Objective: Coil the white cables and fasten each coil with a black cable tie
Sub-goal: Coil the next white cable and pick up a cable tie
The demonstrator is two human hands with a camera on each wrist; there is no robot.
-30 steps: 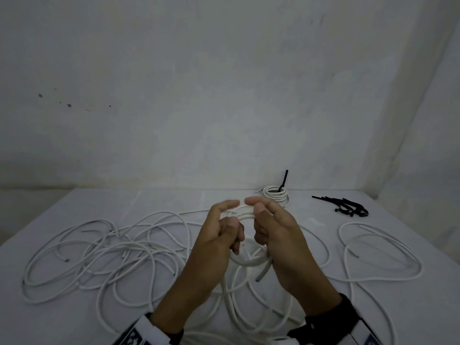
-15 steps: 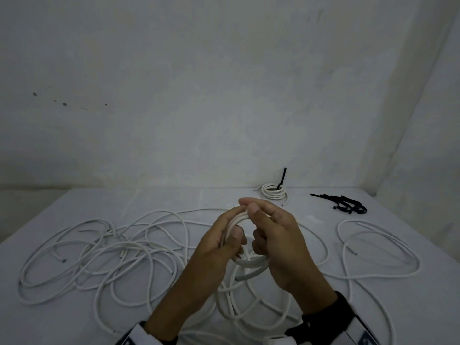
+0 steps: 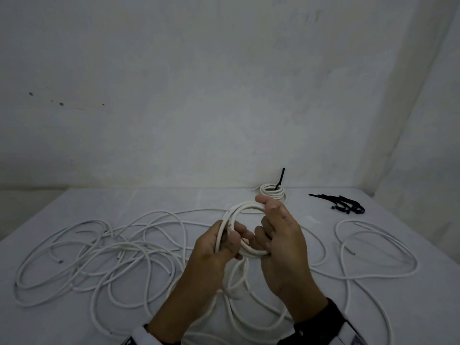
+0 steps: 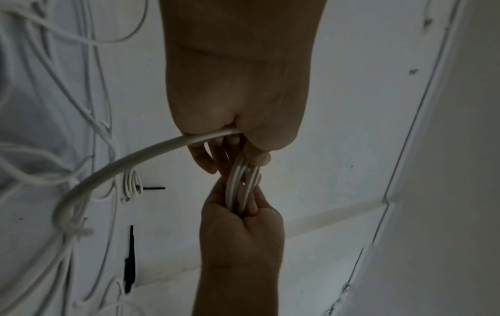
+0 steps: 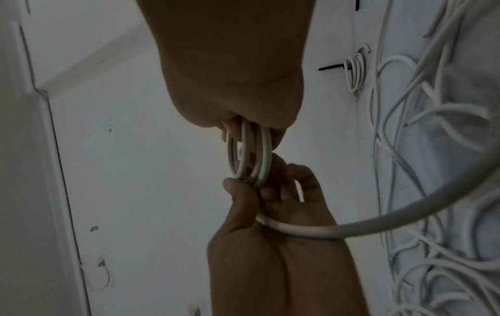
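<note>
White walls frame the pale table (image 3: 174, 197) where you hold a half-wound coil (image 3: 245, 210) above its middle. Your left hand (image 3: 219, 247) clamps the loops on one side, fingers curled tight; your right hand (image 3: 281, 235) curls around the opposite side. Loose cable (image 3: 99, 247) sprawls toward the left edge. 1 finished coil (image 3: 271, 192) sits at the far edge, spare black ties (image 3: 344, 205) near the far right corner.

two hands (image 3: 216, 247), one tied coil (image 3: 271, 191), one tie bundle (image 3: 342, 204)
</note>
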